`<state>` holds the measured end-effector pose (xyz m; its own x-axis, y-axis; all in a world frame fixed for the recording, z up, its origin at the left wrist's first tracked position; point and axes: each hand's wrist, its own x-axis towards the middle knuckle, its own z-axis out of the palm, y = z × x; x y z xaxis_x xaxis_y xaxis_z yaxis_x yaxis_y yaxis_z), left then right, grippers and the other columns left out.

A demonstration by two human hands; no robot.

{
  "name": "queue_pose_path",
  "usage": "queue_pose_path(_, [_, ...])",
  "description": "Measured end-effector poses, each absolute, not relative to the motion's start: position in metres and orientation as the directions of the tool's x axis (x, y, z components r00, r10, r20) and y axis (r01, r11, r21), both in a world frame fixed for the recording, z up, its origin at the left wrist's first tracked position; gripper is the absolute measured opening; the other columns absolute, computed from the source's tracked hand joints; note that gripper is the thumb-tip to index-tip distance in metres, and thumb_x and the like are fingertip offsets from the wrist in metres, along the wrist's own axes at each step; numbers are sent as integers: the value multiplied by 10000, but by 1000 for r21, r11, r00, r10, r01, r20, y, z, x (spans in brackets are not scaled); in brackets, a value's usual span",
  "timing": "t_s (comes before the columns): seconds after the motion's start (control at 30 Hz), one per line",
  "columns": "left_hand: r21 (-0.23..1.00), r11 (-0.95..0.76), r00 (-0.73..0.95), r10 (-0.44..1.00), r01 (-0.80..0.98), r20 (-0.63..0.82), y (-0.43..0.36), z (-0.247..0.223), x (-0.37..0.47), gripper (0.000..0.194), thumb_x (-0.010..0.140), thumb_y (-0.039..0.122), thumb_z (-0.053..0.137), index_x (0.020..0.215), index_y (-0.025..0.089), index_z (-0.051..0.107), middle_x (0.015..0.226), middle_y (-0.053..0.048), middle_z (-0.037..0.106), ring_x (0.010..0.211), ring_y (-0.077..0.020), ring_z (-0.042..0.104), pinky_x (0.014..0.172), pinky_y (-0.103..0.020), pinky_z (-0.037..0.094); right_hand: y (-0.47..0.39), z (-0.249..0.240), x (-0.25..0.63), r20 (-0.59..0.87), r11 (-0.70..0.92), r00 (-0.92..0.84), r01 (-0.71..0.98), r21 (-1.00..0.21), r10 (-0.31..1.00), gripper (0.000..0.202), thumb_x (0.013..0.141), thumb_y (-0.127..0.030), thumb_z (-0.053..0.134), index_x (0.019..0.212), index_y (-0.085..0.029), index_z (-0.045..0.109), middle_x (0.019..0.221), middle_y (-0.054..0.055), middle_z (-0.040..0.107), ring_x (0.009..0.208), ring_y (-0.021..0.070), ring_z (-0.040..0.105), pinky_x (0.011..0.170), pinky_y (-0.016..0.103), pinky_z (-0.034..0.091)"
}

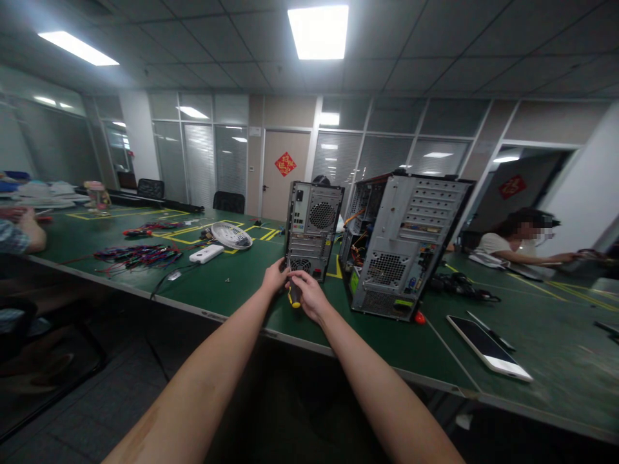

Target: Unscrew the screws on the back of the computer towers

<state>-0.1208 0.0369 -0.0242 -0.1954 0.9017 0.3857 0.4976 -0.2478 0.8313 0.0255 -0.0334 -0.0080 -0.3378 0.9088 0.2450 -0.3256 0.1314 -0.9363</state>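
A small desktop computer case point(314, 238) stands upright on the green table, its back panel of ports, fan grilles and slots facing me. At its lower left edge is my left hand point(275, 277), fingers closed against the case's corner; whether it grips the case or something small is hidden. My right hand point(309, 293) is closed around a screwdriver point(294, 296) with a black and yellow handle, low in front of the panel. The screwdriver points toward the lower part of the case, its tip hidden near the left fingers.
A larger opened computer tower point(396, 258) stands close on the right. Farther right lie a phone point(488, 348), a pen point(491, 330) and black cables point(459, 287). Leftward are a white power strip point(206, 253), a round white grille point(232, 236) and bundled wires point(138, 256). People sit at both sides.
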Motion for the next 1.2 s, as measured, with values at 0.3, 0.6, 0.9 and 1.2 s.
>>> queue_pose_path(0.3, [802, -250, -178, 899, 542, 400, 35, -23, -122, 520, 935, 249, 640, 1443, 145, 601, 1368, -130, 707, 1290, -240, 665, 1126, -340, 498, -34, -9, 27, 236, 125, -348, -314, -941, 907, 578, 637, -466, 896, 1054, -248, 561, 773, -27, 716, 471, 107, 579, 433, 228, 452])
queue_pose_path(0.6, [808, -232, -193, 901, 541, 388, 33, -21, -121, 521, 939, 264, 649, 1450, 178, 598, 1387, -106, 700, 1289, -224, 665, 1121, -325, 501, -28, -16, 24, 195, 115, -282, -275, -954, 940, 626, 601, -460, 906, 973, -260, 444, 719, -79, 656, 456, 114, 593, 408, 223, 460])
queue_pose_path(0.9, [805, -235, -192, 900, 545, 393, 34, -22, -122, 521, 940, 271, 649, 1446, 157, 599, 1391, -129, 694, 1303, -233, 655, 1136, -333, 485, -27, -17, 24, 179, 124, -257, -215, -969, 950, 556, 611, -470, 888, 931, -240, 496, 610, -88, 610, 457, 133, 609, 415, 226, 468])
queue_pose_path(1.2, [807, -256, -174, 900, 532, 400, 36, -24, -122, 523, 940, 261, 639, 1450, 156, 593, 1390, -128, 695, 1276, -233, 671, 1110, -323, 502, -28, -17, 24, 165, 126, -224, -178, -976, 961, 479, 648, -453, 869, 908, -226, 536, 616, -65, 626, 476, 142, 620, 419, 241, 498])
